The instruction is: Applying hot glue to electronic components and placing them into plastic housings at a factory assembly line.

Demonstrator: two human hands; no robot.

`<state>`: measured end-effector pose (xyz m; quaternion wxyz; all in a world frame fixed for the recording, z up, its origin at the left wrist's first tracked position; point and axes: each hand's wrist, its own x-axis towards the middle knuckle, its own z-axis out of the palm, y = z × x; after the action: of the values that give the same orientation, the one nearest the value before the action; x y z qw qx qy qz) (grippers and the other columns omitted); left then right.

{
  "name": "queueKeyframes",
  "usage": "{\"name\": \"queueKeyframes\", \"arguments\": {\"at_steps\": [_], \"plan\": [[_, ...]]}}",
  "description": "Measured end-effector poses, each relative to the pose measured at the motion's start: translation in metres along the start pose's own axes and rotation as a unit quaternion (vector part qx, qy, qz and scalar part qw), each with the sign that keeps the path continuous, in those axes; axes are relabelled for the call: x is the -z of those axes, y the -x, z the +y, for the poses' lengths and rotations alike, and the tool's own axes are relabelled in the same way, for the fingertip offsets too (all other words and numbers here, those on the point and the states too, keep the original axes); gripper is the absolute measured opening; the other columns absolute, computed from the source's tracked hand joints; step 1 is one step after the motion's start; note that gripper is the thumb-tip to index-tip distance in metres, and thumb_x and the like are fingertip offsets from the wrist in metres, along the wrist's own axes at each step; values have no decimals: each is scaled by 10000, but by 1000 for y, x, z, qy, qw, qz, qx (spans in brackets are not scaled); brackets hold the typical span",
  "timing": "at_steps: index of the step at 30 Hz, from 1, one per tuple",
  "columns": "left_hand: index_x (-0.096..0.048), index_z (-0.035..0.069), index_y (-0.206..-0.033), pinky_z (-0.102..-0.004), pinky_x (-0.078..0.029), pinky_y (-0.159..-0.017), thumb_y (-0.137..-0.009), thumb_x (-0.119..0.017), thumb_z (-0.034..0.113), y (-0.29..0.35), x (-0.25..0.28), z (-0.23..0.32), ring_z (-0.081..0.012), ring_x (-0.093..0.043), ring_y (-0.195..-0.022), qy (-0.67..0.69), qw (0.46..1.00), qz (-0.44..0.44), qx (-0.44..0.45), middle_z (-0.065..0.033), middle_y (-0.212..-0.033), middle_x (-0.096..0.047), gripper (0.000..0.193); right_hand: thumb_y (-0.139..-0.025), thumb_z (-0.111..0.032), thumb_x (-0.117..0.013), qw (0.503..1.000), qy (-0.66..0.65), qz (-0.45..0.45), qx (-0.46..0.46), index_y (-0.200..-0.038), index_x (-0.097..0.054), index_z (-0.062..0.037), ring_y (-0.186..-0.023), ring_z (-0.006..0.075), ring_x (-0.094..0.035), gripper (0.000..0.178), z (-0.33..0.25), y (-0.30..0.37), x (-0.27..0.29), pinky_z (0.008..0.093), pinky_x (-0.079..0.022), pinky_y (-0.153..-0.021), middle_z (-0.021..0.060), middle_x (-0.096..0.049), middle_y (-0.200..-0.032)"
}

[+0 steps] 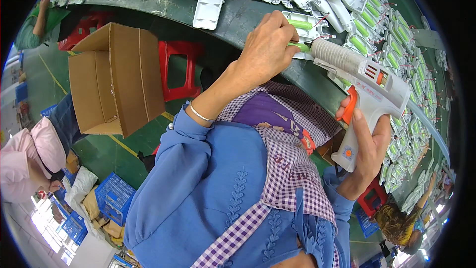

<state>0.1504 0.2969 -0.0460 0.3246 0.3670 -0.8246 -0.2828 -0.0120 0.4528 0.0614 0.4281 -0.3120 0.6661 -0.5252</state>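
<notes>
Carton (138, 77) stood open at left, flaps spread, with a red stool (165, 69) just beside it. Green floor (101, 156) ran below, crossed by a yellow line (121, 146). Lower left: a blue crate (115, 197) near a white sack (82, 186) — contents of sack not discernible. Co-worker in pink (47, 141) was at far left; co-worker in green (29, 34), upper left; co-worker in patterned top (394, 223), lower right — near a second red stool (373, 196).

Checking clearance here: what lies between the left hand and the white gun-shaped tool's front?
In the head view, a green cylinder lies between the left hand and the front of the white gun-shaped tool.
</notes>
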Motion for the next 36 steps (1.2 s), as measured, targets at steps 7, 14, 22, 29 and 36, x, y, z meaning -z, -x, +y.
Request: {"name": "queueKeyframes", "arguments": {"at_steps": [7, 14, 22, 29, 36], "plan": [[-661, 5, -869, -410, -470, -760, -737, -764, 91, 2, 0, -2, -316, -576, -879, 6, 1000, 4, -4, -130, -920, -559, 188, -904, -40, -582, 1000, 5, 8, 3, -1208, -464, 108, -813, 211, -628, 358, -1, 8, 1, 339, -510, -759, 192, -652, -1001], [-656, -3, -873, -402, -467, -733, -740, -761, 85, 3, 0, -2, -304, -571, -823, 14, 1000, 5, -8, -135, -909, -549, 191, -897, -26, -566, 1000, 1, 19, 2, -1206, -469, 106, -789, 196, -615, 349, 1, 16, 0, 317, -494, -739, 186, -654, -992], [-656, -4, -873, -398, -470, -722, -744, -766, 91, 0, 0, -3, -300, -579, -809, 0, 1000, 16, -25, -132, -920, -553, 195, -904, -17, -555, 1000, 6, 10, -4, -1226, -461, 106, -789, 200, -625, 357, 6, 16, 5, 325, -508, -733, 192, -655, -999], [-626, 35, -898, -433, -525, -705, -791, -696, 88, -9, 2, 4, -319, -593, -916, -74, 996, 11, -42, -121, -911, -547, 137, -904, 8, -522, 993, -114, 18, -9, -1302, -403, 112, -1012, 318, -657, 429, 4, 25, 3, 414, -523, -907, 249, -626, -1147], [-658, 34, -889, -412, -504, -653, -784, -714, 72, -12, 3, 7, -299, -618, -807, -136, 989, -7, -55, -104, -851, -574, 125, -908, -7, -526, 989, -143, 17, 34, -1295, -407, 135, -1091, 342, -631, 429, 7, 33, 4, 416, -508, -947, 251, -616, -1178]]}}
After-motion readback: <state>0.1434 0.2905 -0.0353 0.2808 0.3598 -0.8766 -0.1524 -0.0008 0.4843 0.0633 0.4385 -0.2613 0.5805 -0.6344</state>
